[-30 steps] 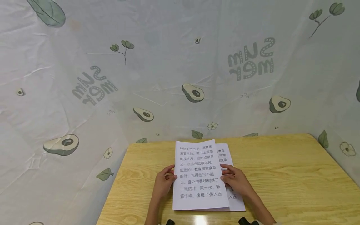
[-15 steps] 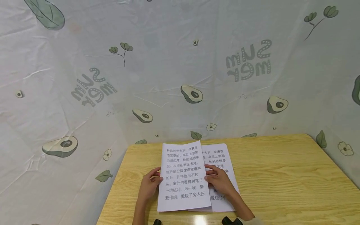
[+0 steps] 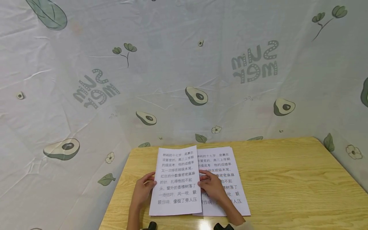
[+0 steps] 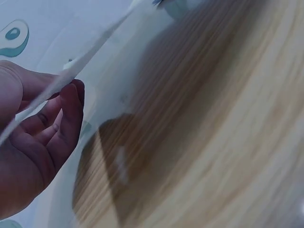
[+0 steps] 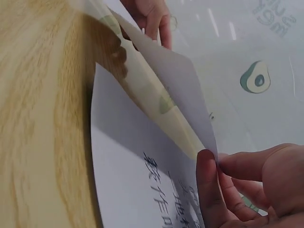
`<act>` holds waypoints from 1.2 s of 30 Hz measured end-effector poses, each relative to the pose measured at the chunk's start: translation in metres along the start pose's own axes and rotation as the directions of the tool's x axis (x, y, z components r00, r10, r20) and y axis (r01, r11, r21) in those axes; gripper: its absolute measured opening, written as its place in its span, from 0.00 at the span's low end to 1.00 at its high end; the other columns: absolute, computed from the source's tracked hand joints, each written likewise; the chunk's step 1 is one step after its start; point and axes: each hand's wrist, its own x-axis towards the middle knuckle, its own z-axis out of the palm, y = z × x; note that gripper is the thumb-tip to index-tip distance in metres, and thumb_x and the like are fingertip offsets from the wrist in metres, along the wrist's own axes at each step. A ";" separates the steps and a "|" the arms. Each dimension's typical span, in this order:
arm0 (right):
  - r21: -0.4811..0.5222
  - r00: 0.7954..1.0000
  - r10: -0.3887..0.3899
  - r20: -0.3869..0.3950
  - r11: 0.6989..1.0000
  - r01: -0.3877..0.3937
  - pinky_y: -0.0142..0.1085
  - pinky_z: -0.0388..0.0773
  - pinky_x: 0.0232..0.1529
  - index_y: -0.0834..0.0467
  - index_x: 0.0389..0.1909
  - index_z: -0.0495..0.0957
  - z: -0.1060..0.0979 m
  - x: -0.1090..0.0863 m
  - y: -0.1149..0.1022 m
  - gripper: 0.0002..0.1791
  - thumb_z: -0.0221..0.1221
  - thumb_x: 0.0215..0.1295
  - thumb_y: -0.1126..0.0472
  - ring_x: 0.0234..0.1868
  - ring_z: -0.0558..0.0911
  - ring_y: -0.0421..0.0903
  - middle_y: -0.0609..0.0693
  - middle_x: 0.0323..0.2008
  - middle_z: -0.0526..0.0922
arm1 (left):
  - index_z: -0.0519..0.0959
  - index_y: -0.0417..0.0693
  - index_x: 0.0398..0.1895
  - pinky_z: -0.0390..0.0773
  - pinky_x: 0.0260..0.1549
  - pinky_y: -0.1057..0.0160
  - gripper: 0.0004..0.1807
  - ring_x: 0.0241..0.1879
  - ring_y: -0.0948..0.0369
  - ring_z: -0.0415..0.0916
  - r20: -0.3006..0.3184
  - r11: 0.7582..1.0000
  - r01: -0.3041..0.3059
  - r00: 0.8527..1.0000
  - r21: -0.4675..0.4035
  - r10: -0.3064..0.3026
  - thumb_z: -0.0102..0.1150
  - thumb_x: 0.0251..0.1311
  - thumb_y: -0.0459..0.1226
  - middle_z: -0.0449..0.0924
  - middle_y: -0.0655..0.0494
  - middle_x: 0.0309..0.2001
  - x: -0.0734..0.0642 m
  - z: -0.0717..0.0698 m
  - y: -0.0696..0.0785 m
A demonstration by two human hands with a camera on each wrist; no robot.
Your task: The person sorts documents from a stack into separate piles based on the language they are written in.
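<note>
A white sheet of paper (image 3: 176, 182) printed with black Chinese characters is held up by its two long edges. My left hand (image 3: 142, 189) pinches its left edge, and in the left wrist view thumb and fingers (image 4: 71, 114) close on the thin edge above the wood. At the opposite edge my right hand (image 3: 212, 187) pinches it between thumb and fingers, as the right wrist view also shows. A second printed sheet (image 3: 221, 159) lies on the table to the right, partly covered by the raised sheet and my right hand. The raised sheet stands apart from it in the right wrist view.
The light wooden table (image 3: 287, 179) extends far to the right of the papers. Behind it hangs a pale cloth backdrop (image 3: 161, 80) with avocado and leaf prints, meeting the table's back edge. Dark wrist-worn devices (image 3: 222, 226) show at the bottom.
Both hands have carried the upper sheet to the left, off most of the lower sheet, whose print now shows more. The lower sheet stays in place.
</note>
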 end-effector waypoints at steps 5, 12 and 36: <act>0.000 1.000 -0.020 0.021 1.000 0.020 0.39 0.90 0.35 0.66 0.71 0.75 0.011 -0.001 0.000 0.32 0.68 0.66 0.70 0.38 0.89 0.46 0.62 0.48 0.83 | 0.80 0.36 0.67 0.82 0.38 0.70 0.24 0.43 0.56 0.84 -0.023 1.000 0.004 1.000 0.025 -0.003 0.64 0.68 0.26 0.84 0.39 0.51 -0.001 -0.011 -0.005; -0.011 0.999 -0.040 0.032 0.999 0.041 0.38 0.90 0.36 0.69 0.70 0.76 0.025 0.002 -0.003 0.32 0.69 0.64 0.70 0.42 0.91 0.48 0.63 0.49 0.86 | 0.82 0.36 0.65 0.82 0.38 0.71 0.22 0.44 0.58 0.84 -0.057 0.998 0.014 0.998 0.066 -0.010 0.64 0.69 0.26 0.84 0.40 0.51 -0.002 -0.023 -0.009; -0.116 0.995 -0.095 0.032 0.988 0.098 0.33 0.88 0.31 0.71 0.62 0.81 0.037 0.004 0.003 0.26 0.70 0.62 0.71 0.35 0.91 0.45 0.58 0.41 0.88 | 0.82 0.35 0.65 0.84 0.37 0.69 0.21 0.45 0.54 0.86 -0.058 0.993 0.021 0.998 0.118 -0.014 0.64 0.71 0.28 0.85 0.38 0.52 -0.006 -0.034 -0.012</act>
